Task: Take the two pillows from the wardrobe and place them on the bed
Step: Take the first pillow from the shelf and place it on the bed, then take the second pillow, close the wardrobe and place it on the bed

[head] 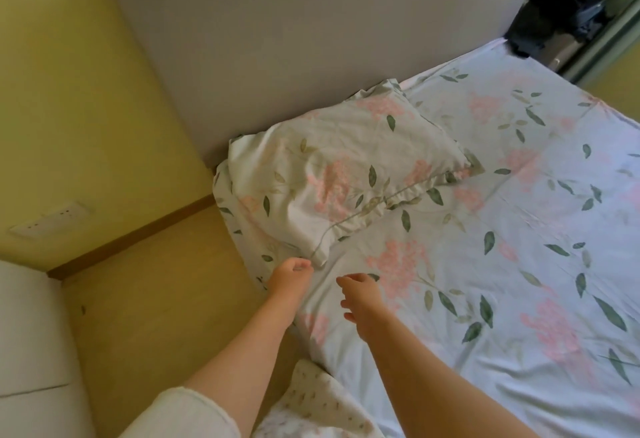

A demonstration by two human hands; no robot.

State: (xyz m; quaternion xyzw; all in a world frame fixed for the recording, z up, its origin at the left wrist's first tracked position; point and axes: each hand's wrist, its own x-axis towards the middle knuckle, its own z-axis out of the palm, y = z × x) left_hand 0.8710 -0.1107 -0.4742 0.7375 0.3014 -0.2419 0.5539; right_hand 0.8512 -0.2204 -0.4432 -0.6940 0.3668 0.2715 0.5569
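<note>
A pillow (339,171) in a white cover with pink flowers and green leaves lies at the head of the bed (519,264), against the grey headboard (294,56). The bed sheet has the same flower print. My left hand (289,276) hovers by the pillow's near corner, fingers curled, holding nothing. My right hand (362,299) is just to its right above the sheet, fingers spread and empty. No second pillow shows on the bed. The wardrobe is out of view.
A wooden floor strip (166,299) runs along the bed's left side, with a yellow wall and a wall socket (52,219) behind it. White furniture (31,351) stands at the lower left. A dark bag (557,11) sits past the bed's far corner.
</note>
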